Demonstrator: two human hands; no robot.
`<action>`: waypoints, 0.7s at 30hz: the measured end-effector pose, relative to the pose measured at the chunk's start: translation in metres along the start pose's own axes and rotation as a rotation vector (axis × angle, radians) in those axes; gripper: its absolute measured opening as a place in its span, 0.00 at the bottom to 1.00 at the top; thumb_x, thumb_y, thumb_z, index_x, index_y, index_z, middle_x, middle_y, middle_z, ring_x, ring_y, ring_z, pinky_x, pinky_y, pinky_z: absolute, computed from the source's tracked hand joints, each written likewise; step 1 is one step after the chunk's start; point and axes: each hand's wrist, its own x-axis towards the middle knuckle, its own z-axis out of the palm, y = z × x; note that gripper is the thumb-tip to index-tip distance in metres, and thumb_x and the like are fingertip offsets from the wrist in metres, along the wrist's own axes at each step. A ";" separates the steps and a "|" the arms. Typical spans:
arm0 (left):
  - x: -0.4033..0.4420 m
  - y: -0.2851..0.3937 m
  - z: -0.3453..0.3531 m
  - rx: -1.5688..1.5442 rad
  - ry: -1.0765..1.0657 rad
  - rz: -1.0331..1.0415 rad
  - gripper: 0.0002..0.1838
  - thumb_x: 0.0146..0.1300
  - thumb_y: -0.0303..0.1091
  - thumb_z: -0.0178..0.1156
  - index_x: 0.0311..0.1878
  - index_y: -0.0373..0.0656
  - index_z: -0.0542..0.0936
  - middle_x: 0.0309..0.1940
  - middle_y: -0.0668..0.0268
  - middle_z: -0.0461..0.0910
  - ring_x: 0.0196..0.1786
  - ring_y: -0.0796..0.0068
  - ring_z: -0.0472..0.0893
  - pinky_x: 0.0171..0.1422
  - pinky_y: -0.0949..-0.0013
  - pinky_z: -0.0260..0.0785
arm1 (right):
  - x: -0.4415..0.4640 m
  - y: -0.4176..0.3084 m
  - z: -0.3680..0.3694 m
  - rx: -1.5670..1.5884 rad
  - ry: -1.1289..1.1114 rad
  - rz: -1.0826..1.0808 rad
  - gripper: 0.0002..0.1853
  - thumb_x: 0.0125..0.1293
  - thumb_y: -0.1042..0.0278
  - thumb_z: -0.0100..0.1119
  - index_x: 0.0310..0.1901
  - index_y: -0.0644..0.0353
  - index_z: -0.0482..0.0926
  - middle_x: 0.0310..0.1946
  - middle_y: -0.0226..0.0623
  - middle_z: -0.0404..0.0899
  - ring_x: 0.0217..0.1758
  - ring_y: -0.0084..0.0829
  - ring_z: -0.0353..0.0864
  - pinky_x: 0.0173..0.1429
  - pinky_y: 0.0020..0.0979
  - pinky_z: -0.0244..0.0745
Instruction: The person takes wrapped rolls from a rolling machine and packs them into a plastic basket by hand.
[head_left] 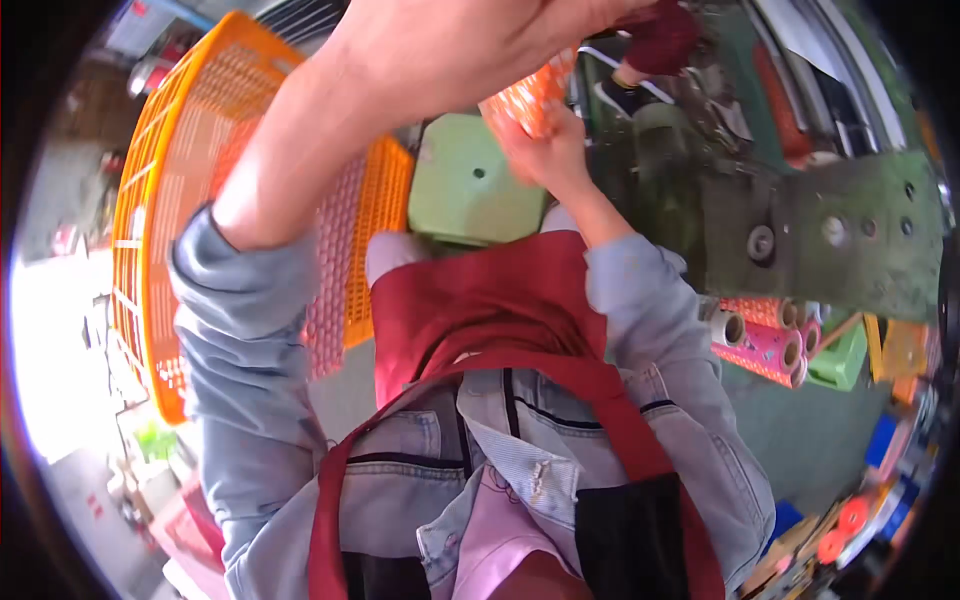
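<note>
Near a green stool (455,195), right hand's (548,150) fingers clasp orange roll (532,98); left hand's (475,45) unclear

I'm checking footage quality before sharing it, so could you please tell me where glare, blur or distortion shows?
Head view: glare burns out the left side; wide-angle distortion bows the crate, with dark corners around; the right hand looks softly blurred; the left hand is cropped at the top; the jacket's seams look clearer.

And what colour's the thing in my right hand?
Held thing: orange with white patterning, head view.
</note>
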 end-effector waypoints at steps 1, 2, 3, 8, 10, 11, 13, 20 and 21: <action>0.002 -0.006 0.001 0.066 0.004 0.087 0.11 0.65 0.38 0.56 0.42 0.42 0.72 0.36 0.61 0.71 0.43 0.61 0.74 0.62 0.58 0.62 | 0.010 0.006 0.021 0.067 0.016 0.035 0.10 0.56 0.70 0.66 0.39 0.61 0.79 0.29 0.31 0.80 0.32 0.20 0.77 0.39 0.27 0.74; 0.002 -0.012 0.003 0.129 0.001 0.179 0.10 0.65 0.38 0.56 0.32 0.42 0.73 0.27 0.62 0.71 0.37 0.60 0.75 0.61 0.56 0.63 | 0.012 0.026 0.033 0.096 -0.006 0.052 0.10 0.56 0.70 0.66 0.39 0.61 0.79 0.29 0.31 0.80 0.32 0.20 0.77 0.39 0.27 0.74; -0.005 -0.023 0.011 0.142 -0.019 0.153 0.10 0.65 0.38 0.56 0.32 0.42 0.73 0.27 0.62 0.71 0.37 0.60 0.75 0.61 0.56 0.63 | 0.008 0.052 0.046 0.069 0.015 0.009 0.10 0.55 0.70 0.66 0.38 0.61 0.79 0.29 0.31 0.80 0.32 0.21 0.77 0.39 0.27 0.74; -0.036 -0.045 0.033 0.254 -0.126 0.040 0.10 0.65 0.38 0.56 0.34 0.42 0.73 0.27 0.62 0.70 0.39 0.59 0.75 0.66 0.52 0.61 | -0.004 0.102 0.074 0.042 0.069 -0.048 0.10 0.53 0.70 0.67 0.36 0.61 0.78 0.29 0.33 0.81 0.30 0.23 0.79 0.38 0.29 0.75; -0.027 -0.040 0.019 0.306 -0.101 0.041 0.09 0.66 0.37 0.57 0.34 0.42 0.73 0.27 0.61 0.70 0.39 0.59 0.75 0.67 0.50 0.60 | 0.005 0.110 0.081 0.068 0.059 -0.048 0.10 0.52 0.70 0.67 0.35 0.61 0.78 0.29 0.35 0.82 0.30 0.25 0.79 0.37 0.30 0.75; -0.032 -0.046 0.023 0.309 -0.108 0.034 0.09 0.66 0.37 0.57 0.34 0.42 0.73 0.27 0.61 0.70 0.39 0.59 0.75 0.67 0.50 0.60 | -0.001 0.111 0.082 0.044 0.068 -0.005 0.10 0.52 0.71 0.67 0.35 0.61 0.78 0.28 0.36 0.81 0.30 0.26 0.79 0.37 0.30 0.75; -0.042 -0.075 0.041 0.278 0.068 0.190 0.09 0.65 0.37 0.57 0.34 0.42 0.73 0.27 0.62 0.70 0.40 0.60 0.75 0.67 0.49 0.60 | -0.001 0.117 0.083 -0.004 0.087 0.055 0.09 0.51 0.72 0.66 0.34 0.61 0.78 0.26 0.38 0.80 0.29 0.28 0.80 0.37 0.31 0.75; -0.077 -0.077 -0.002 0.445 -0.102 -0.083 0.11 0.64 0.39 0.58 0.41 0.43 0.73 0.35 0.63 0.72 0.43 0.61 0.75 0.64 0.54 0.62 | 0.004 0.118 0.091 -0.144 0.041 -0.075 0.05 0.53 0.75 0.63 0.28 0.60 0.75 0.21 0.31 0.74 0.26 0.28 0.76 0.33 0.30 0.72; -0.089 -0.081 -0.013 0.564 -0.112 -0.125 0.16 0.62 0.41 0.59 0.49 0.44 0.73 0.43 0.63 0.73 0.48 0.61 0.74 0.64 0.57 0.61 | 0.010 0.110 0.095 -0.130 0.051 -0.121 0.05 0.54 0.76 0.62 0.26 0.59 0.74 0.20 0.27 0.72 0.25 0.23 0.74 0.32 0.29 0.71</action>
